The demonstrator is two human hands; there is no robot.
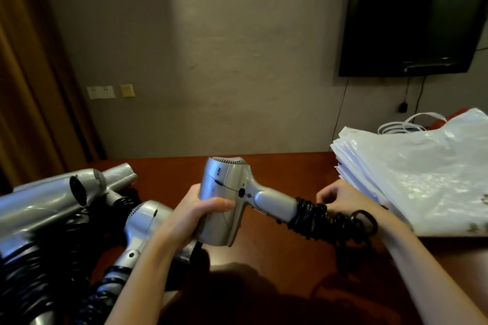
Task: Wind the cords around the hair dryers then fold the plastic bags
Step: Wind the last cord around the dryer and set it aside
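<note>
Two bare forearms reach in from the near edge over the dark red-brown bench [285,166]. At centre, the left hand [195,206] grips the barrel of a silver hair dryer [224,200] held above the bench, thumb lying across its side, nozzle end toward the camera and grille end pointing far. Its handle sticks out to the right, and the black coiled cord [314,216] is wrapped in tight turns around the handle's end. At that end the right hand [340,198] has its fingers curled onto the cord, with loose loops trailing beneath the wrist. On the left lies a heap of other silver dryers [52,198] amid tangled black cords, some near ones already wound. On the right rests a stack of white plastic bags [417,174], handles at the far side.
</note>
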